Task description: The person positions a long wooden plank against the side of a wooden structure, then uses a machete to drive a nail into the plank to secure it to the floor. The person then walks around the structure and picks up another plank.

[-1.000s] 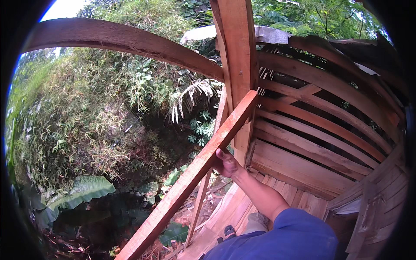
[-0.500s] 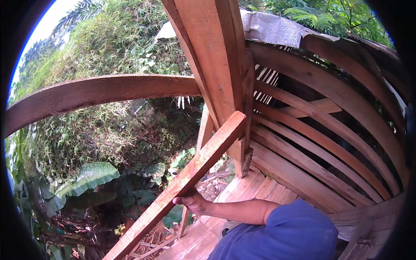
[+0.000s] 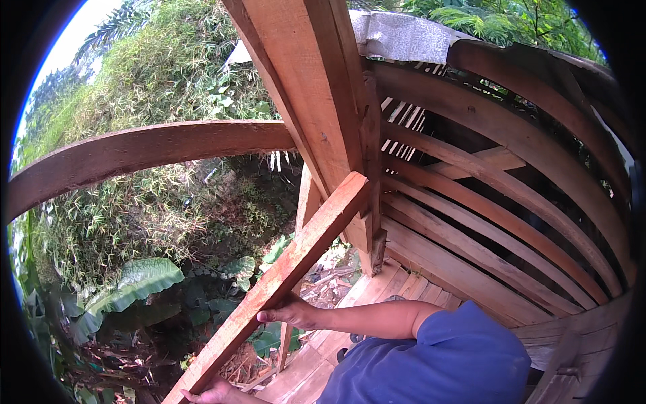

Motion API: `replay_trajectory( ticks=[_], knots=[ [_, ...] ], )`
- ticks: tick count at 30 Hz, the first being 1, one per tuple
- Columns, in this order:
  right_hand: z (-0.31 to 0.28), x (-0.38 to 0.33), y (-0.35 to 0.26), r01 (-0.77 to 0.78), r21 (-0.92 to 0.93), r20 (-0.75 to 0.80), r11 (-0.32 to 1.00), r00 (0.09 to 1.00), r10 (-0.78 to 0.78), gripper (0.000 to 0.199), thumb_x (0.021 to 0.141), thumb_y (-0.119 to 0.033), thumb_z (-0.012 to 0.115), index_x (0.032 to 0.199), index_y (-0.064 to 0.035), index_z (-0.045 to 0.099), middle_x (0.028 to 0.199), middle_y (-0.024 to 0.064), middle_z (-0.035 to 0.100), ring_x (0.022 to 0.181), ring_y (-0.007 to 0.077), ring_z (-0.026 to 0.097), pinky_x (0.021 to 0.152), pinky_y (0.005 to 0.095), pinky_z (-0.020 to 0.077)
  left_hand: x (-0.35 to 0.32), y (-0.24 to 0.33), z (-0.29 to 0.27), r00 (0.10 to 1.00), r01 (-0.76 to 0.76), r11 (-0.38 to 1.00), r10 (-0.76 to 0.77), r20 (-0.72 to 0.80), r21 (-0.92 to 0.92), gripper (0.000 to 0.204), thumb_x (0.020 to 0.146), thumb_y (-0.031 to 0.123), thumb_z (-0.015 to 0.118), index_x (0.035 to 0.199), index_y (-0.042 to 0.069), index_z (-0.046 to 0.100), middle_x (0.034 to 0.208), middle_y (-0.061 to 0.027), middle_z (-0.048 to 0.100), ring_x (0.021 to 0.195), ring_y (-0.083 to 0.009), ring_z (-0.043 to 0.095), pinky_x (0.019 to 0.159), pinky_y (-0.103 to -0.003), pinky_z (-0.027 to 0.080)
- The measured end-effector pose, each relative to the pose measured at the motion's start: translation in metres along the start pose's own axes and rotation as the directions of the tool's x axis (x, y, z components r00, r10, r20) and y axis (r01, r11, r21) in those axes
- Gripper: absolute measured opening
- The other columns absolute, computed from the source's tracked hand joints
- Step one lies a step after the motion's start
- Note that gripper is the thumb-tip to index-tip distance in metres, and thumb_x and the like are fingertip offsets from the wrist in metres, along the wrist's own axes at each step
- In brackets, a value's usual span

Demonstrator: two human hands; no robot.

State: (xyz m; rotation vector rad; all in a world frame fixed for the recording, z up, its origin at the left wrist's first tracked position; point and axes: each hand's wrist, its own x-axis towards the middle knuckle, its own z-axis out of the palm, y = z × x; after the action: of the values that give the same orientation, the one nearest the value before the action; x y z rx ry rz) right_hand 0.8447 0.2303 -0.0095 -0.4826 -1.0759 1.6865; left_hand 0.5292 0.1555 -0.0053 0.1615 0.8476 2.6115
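Observation:
A long squared wooden beam (image 3: 286, 262) slants from the bottom edge up to the middle of the head view. My right hand (image 3: 294, 314) is closed on its underside about halfway along, the thumb showing and the other fingers largely hidden by the wood. Lower down, my left hand (image 3: 214, 391) grips the same beam close to the bottom edge, its forearm partly cut off. The beam's upper end overlaps a thick upright timber post (image 3: 321, 87); whether the two touch, I cannot tell.
A horizontal timber (image 3: 155, 143) runs left from the post. Slatted wooden framing (image 3: 491, 175) fills the right side, below a grey metal roof sheet (image 3: 402, 37). Wooden planks (image 3: 316, 370) lie below. Leafy plants and a broad leaf (image 3: 138, 286) cover the slope at left.
My left hand has come into view at the bottom, on the beam. The whole scene has shifted slightly left in the picture. My right hand keeps hold of the beam.

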Motion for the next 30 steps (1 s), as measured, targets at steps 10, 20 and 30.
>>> replay_trajectory(
  ticks=[10, 20, 30],
  knots=[
    [-0.142, -0.081, -0.066, -0.234, -0.580, -0.083, 0.780, 0.970, 0.230, 0.019, 0.082, -0.015, 0.070, 0.088, -0.0028, 0.056, 0.083, 0.0037, 0.059, 0.073, 0.0107, 0.055, 0.066, 0.0271, 0.0477, 0.011, 0.013, 0.001, 0.977, -0.119, 0.990, 0.131, -0.167, 0.081, 0.062, 0.068, 0.043, 0.070, 0.114, 0.004, 0.055, 0.117, -0.0175, 0.055, 0.107, -0.0354, 0.053, 0.095, -0.051, 0.040],
    [-0.173, -0.061, -0.188, 0.548, -0.835, 0.377, 0.036, 0.619, -0.689, 0.029, 0.070, -0.005, 0.076, 0.092, -0.0052, 0.057, 0.090, 0.0087, 0.061, 0.077, 0.0216, 0.061, 0.071, 0.0347, 0.0533, -0.025, 0.008, 0.020, 0.998, 0.001, 0.985, 0.010, -0.062, 0.175, 0.046, 0.078, 0.045, 0.056, 0.095, 0.002, 0.059, 0.091, -0.0117, 0.063, 0.088, -0.0270, 0.060, 0.074, -0.039, 0.051],
    [-0.090, 0.005, -0.196, 0.584, -0.740, 0.623, -0.334, 0.782, -0.015, 0.063, 0.058, -0.019, 0.081, 0.114, -0.0025, 0.056, 0.109, 0.0157, 0.058, 0.098, 0.0339, 0.058, 0.085, 0.0454, 0.0446, -0.027, -0.003, 0.045, 0.982, -0.084, 0.985, 0.056, -0.180, -0.148, 0.036, 0.078, 0.041, 0.057, 0.092, 0.009, 0.052, 0.072, -0.0088, 0.054, 0.064, -0.0255, 0.056, 0.062, -0.041, 0.050]
  ],
)
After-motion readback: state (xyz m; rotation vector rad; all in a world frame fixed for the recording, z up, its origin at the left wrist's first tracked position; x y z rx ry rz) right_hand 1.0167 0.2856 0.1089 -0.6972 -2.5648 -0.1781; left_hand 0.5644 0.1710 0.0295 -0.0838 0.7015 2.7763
